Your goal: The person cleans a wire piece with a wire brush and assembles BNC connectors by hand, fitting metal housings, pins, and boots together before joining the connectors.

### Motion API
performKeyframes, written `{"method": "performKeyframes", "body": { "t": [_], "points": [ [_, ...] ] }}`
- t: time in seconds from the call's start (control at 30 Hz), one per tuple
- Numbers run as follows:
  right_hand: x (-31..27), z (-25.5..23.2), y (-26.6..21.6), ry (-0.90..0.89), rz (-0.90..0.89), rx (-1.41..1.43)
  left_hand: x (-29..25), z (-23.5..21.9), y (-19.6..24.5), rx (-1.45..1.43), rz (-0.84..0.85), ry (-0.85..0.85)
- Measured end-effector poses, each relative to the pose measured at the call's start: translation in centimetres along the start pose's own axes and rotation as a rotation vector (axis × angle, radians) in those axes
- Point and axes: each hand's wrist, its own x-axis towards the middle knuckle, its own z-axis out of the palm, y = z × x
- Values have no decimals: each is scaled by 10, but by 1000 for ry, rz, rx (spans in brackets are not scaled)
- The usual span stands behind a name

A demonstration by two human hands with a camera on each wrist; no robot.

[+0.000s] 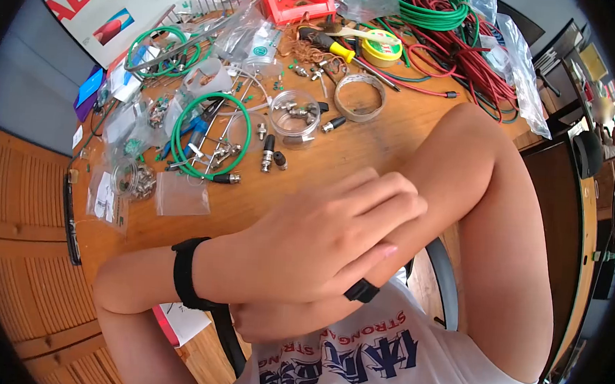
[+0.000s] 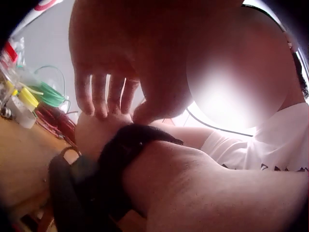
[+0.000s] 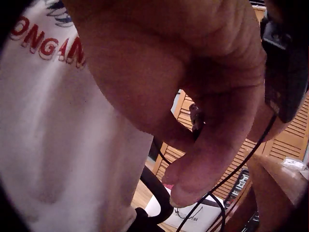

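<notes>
My left hand [image 1: 344, 229] lies across my right forearm, fingers bent in the head view. In the left wrist view, the fingertips of the left hand [image 2: 116, 104] touch skin beside a black wrist strap [image 2: 113, 159]. That strap [image 1: 362, 290] shows below the left fingers in the head view. Mostly hidden beneath the left hand, my right hand [image 1: 278, 320] is near the shirt. The right wrist view has the right hand [image 3: 193, 96] with fingers loosely curled; a small dark shape shows through the gap, and whether it is touched cannot be told.
Beyond the arms, the wooden table [image 1: 338, 155] carries green cable coils [image 1: 176, 135], a clear round container [image 1: 294, 117], black connectors [image 1: 267, 154], a tape ring [image 1: 359, 114], a yellow-handled screwdriver [image 1: 341, 50], a red bin [image 1: 294, 8] and red cables [image 1: 480, 76].
</notes>
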Motion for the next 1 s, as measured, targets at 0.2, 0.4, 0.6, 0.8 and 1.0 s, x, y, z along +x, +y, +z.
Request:
{"method": "performKeyframes", "body": {
  "t": [0.2,0.4,0.6,0.8,1.0],
  "points": [
    [-13,-9,0,81,-2,30,-24,-31,-11,-186,-165,43],
    [-54,-73,29,17,402,426,-70,-46,-31,-461,-444,225],
    [-79,-77,46,423,755,654,-77,-40,-36,-460,-427,132],
    [-75,-73,48,399,950,295,-74,-24,-45,-431,-539,260],
    [-71,-69,50,466,930,342,-82,-11,-55,-423,-483,427]
  ]
}}
